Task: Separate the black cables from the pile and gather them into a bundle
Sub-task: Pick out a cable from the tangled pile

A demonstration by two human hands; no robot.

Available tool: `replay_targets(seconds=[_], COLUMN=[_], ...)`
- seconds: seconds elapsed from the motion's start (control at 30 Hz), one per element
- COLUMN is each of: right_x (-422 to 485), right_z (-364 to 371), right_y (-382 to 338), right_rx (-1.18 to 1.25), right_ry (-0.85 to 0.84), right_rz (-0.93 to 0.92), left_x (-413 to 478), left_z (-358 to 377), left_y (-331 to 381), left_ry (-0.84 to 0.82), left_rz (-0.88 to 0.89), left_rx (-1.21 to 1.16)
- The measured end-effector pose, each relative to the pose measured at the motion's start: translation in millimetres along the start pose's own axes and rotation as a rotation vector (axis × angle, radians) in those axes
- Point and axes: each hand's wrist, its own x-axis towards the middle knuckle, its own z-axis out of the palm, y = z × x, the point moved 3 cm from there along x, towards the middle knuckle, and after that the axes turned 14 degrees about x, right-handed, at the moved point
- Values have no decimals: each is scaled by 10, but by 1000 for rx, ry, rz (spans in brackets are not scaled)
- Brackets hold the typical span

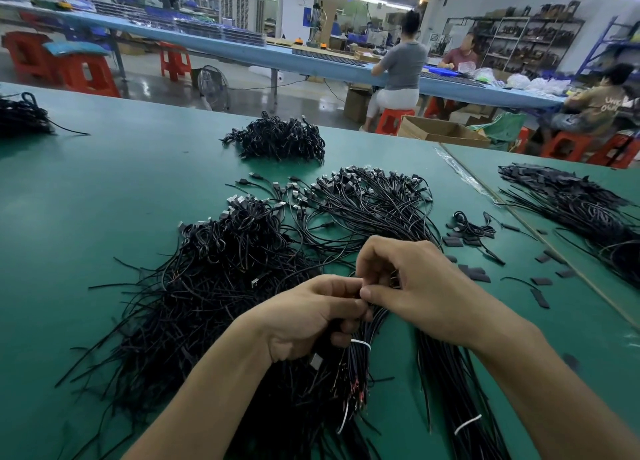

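A big loose pile of black cables (211, 286) covers the green table (86, 200) in front of me. My left hand (311, 316) grips a bundle of black cables (358, 359) tied with a white band, ends pointing toward me. My right hand (415, 283) meets it from the right, thumb and fingers pinching cable strands at the top of that bundle. A second fanned group of cables with USB plugs (370, 200) lies just beyond my hands. Another tied bundle (460, 407) lies under my right forearm.
A heaped cable pile (280, 139) sits further back, one more (20, 117) at the far left, and a long pile (581, 210) on the right table section. Small black sleeve pieces (478, 274) are scattered to the right. Seated people work at a blue bench (242, 49) behind.
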Motion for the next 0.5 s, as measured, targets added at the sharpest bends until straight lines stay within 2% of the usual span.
replay_targets(seconds=[0.13,0.23,0.33,0.5], right_x=[-11,-20,-22,-49], right_z=[41,72,97,170], right_y=[6,23,8,-83], right_rx=[-92,-135,-82,35], right_ry=[-61,-16,141,567], right_rz=[-5,-17,-42,-90], left_x=[5,14,32,59], left_z=[9,4,-30,-61], left_y=[-22,-10,40,104], left_ry=[17,-5,23,226], left_rz=[-12,36,114,245], left_rx=[32,7,-87,-182])
